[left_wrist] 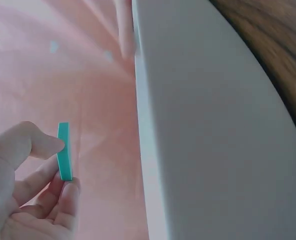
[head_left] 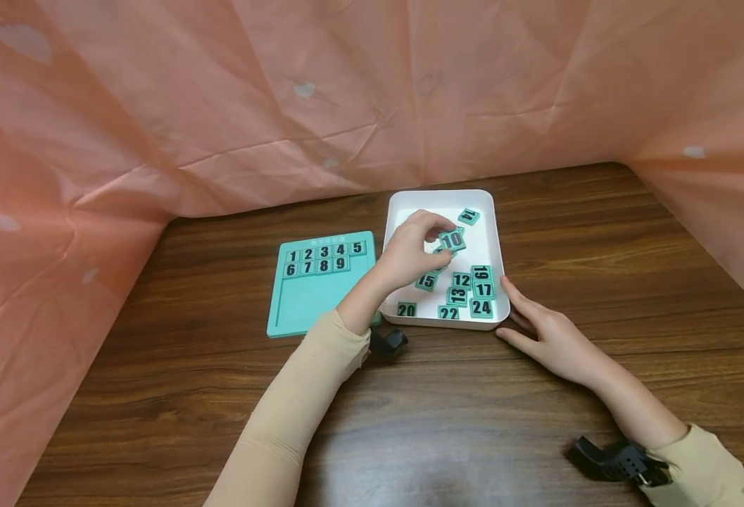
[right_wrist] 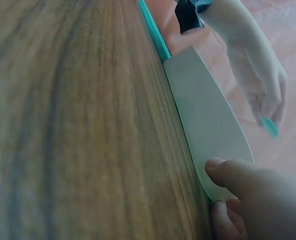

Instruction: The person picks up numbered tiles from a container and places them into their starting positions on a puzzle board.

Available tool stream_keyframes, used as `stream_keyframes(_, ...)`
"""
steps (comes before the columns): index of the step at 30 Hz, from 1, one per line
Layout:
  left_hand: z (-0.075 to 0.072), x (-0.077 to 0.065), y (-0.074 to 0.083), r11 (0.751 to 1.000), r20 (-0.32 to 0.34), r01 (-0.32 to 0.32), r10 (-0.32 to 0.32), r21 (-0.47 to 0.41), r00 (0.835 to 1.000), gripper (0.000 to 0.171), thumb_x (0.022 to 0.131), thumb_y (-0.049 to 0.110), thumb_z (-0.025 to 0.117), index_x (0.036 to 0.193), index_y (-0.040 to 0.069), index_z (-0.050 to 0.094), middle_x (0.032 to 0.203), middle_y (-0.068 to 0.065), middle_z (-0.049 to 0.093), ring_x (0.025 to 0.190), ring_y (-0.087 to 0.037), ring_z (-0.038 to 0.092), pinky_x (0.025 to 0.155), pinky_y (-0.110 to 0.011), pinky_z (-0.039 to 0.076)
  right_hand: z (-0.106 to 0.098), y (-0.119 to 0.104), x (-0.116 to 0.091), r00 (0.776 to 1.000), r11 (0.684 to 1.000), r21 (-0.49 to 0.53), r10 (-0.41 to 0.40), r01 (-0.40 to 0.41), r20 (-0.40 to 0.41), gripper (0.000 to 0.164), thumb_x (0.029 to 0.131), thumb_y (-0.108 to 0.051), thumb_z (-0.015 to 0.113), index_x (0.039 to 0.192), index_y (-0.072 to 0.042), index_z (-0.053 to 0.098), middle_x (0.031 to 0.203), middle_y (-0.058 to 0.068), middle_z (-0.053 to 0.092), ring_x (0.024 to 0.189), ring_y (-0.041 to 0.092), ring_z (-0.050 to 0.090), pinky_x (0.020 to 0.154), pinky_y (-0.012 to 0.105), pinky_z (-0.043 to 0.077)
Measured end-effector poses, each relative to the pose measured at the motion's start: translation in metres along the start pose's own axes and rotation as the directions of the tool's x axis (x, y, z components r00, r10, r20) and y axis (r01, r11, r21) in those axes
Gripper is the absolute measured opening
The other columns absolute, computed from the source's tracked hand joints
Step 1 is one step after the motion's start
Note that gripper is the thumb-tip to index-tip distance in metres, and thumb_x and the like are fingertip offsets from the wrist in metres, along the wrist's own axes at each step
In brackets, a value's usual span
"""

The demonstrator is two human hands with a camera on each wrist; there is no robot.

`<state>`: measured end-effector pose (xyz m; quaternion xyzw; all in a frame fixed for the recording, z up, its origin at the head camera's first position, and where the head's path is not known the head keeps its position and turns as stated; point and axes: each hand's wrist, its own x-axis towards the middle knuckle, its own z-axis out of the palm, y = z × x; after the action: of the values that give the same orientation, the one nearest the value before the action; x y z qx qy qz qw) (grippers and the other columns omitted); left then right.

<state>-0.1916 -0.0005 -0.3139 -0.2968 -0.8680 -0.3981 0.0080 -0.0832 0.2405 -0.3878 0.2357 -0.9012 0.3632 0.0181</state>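
My left hand (head_left: 410, 252) pinches a square teal tile marked 10 (head_left: 452, 241) between thumb and fingers, above the white tray (head_left: 500, 282). Seen edge-on in the left wrist view, the tile (left_wrist: 64, 152) is a thin slab, lifted above the tray rim. My right hand (head_left: 552, 341) rests against the tray's near right corner. In the right wrist view its thumb (right_wrist: 223, 170) touches the tray's outer wall, fingers fairly straight. Several loose number tiles lie in the tray, among them 14 (head_left: 469, 216), 17 (head_left: 483, 289) and 24 (head_left: 481, 308); my left hand partly covers others.
Left of the tray lies a teal board (head_left: 308, 303) with tiles 1 to 5 in its top row and 6 to 9 below. Both stand on a dark wooden table (head_left: 460, 394). A pink cloth (head_left: 346, 91) hangs behind and at the sides.
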Motion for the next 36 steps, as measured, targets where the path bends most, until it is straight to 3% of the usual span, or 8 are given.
stream_keyframes(7, -0.037, -0.022, -0.026, 1.000, -0.101, 0.010, -0.010, -0.006, 0.995, 0.035, 0.080, 0.001, 0.066, 0.115, 0.002, 0.064, 0.111, -0.008, 0.056, 0.098, -0.026, 0.055, 0.086, -0.033, 0.046, -0.002, -0.001, -0.001, 1.000, 1.000, 0.003, 0.000, 0.000, -0.005, 0.077, 0.093, -0.018, 0.064, 0.153, -0.010, 0.018, 0.148, 0.027, 0.029, 0.119, 0.034, 0.051, 0.089, 0.002, 0.029)
stream_keyframes(13, -0.062, -0.039, -0.050, 0.997, -0.151, 0.061, -0.055, 0.039, 0.987, 0.033, 0.083, 0.003, 0.067, 0.116, 0.004, 0.064, 0.113, -0.007, 0.056, 0.099, -0.023, 0.053, 0.090, -0.036, 0.046, -0.003, -0.003, -0.001, 1.000, 1.000, 0.011, 0.001, -0.001, -0.002, 0.076, 0.093, -0.018, 0.064, 0.153, -0.011, 0.018, 0.149, 0.026, 0.029, 0.120, 0.034, 0.049, 0.089, 0.002, 0.030)
stream_keyframes(20, -0.072, -0.054, -0.075, 0.987, -0.105, 0.146, -0.139, 0.072, 0.985, 0.033, 0.085, 0.003, 0.067, 0.117, 0.002, 0.064, 0.116, -0.011, 0.056, 0.103, -0.026, 0.052, 0.092, -0.040, 0.045, -0.005, -0.004, 0.000, 0.999, 0.999, 0.028, 0.041, -0.041, 0.027, 0.077, 0.093, -0.023, 0.064, 0.154, -0.014, 0.016, 0.151, 0.024, 0.026, 0.123, 0.033, 0.047, 0.089, 0.001, 0.029)
stream_keyframes(25, -0.070, -0.059, -0.087, 0.965, -0.046, 0.239, -0.235, 0.106, 0.971, 0.033, 0.086, 0.004, 0.068, 0.119, 0.003, 0.064, 0.120, -0.011, 0.056, 0.109, -0.026, 0.053, 0.093, -0.038, 0.045, -0.008, -0.005, -0.001, 0.994, 0.995, 0.022, 0.097, -0.099, 0.050, 0.076, 0.095, -0.033, 0.060, 0.154, -0.020, 0.015, 0.151, 0.023, 0.026, 0.125, 0.033, 0.046, 0.091, 0.002, 0.026)
stream_keyframes(27, -0.069, -0.059, -0.090, 0.959, -0.038, 0.259, -0.256, 0.116, 0.966, 0.033, 0.086, 0.004, 0.068, 0.119, 0.004, 0.064, 0.120, -0.010, 0.057, 0.110, -0.025, 0.054, 0.093, -0.037, 0.045, -0.008, -0.004, -0.002, 0.994, 0.995, 0.003, 0.101, -0.101, 0.042, 0.073, 0.096, -0.033, 0.058, 0.154, -0.020, 0.016, 0.150, 0.022, 0.028, 0.127, 0.034, 0.044, 0.098, 0.013, 0.033)
stream_keyframes(29, -0.067, -0.059, -0.092, 0.956, -0.038, 0.269, -0.267, 0.119, 0.963, 0.033, 0.086, 0.004, 0.068, 0.119, 0.004, 0.065, 0.120, -0.010, 0.057, 0.111, -0.024, 0.054, 0.093, -0.037, 0.045, -0.008, -0.004, -0.002, 0.995, 0.996, -0.008, 0.093, -0.093, 0.034, 0.068, 0.097, -0.031, 0.056, 0.153, -0.020, 0.020, 0.150, 0.021, 0.030, 0.129, 0.037, 0.040, 0.102, 0.032, 0.038)
stream_keyframes(32, -0.065, -0.058, -0.093, 0.950, -0.038, 0.282, -0.280, 0.131, 0.959, 0.033, 0.086, 0.004, 0.068, 0.119, 0.004, 0.065, 0.121, -0.010, 0.058, 0.111, -0.024, 0.054, 0.093, -0.037, 0.045, -0.008, -0.004, -0.003, 0.997, 0.997, -0.020, 0.072, -0.072, 0.022, 0.056, 0.098, -0.028, 0.055, 0.149, -0.018, 0.035, 0.148, 0.022, 0.034, 0.131, 0.043, 0.036, 0.097, 0.058, 0.035)
stream_keyframes(36, -0.063, -0.058, -0.095, 0.943, -0.036, 0.301, -0.299, 0.142, 0.954, 0.033, 0.086, 0.004, 0.068, 0.119, 0.005, 0.065, 0.124, -0.010, 0.057, 0.113, -0.024, 0.054, 0.093, -0.038, 0.045, -0.008, -0.004, -0.004, 0.999, 0.999, -0.015, 0.047, -0.047, -0.001, 0.029, 0.097, -0.027, 0.057, 0.125, -0.020, 0.057, 0.144, 0.022, 0.040, 0.129, 0.042, 0.039, 0.092, 0.057, 0.039)
